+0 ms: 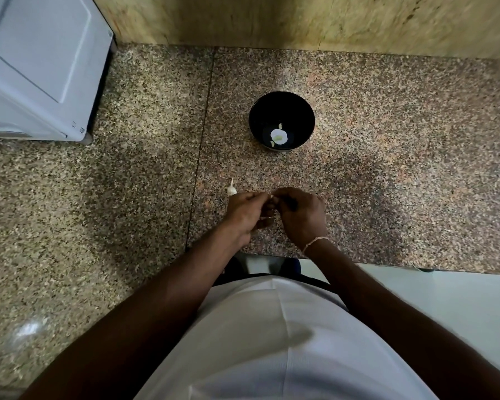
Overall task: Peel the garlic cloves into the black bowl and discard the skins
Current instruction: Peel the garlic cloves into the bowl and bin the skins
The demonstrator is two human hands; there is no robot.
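The left hand (247, 213) and right hand (299, 216) met fingertip to fingertip over the speckled granite bench (387, 168), fingers curled, pinching a small pale garlic clove (270, 197) mostly hidden between them. The round black bowl (281, 121) stood straight beyond them, well apart, holding something pale. A stemmed garlic piece (231, 189) lay just beyond the left hand.

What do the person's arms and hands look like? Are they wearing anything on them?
Both arms are bare, with no sleeves showing and no gloves. The right hand has a thin, pale string bracelet around its wrist. The left hand and its wrist show nothing worn. I see no rings or watch. The person wears a white shirt.
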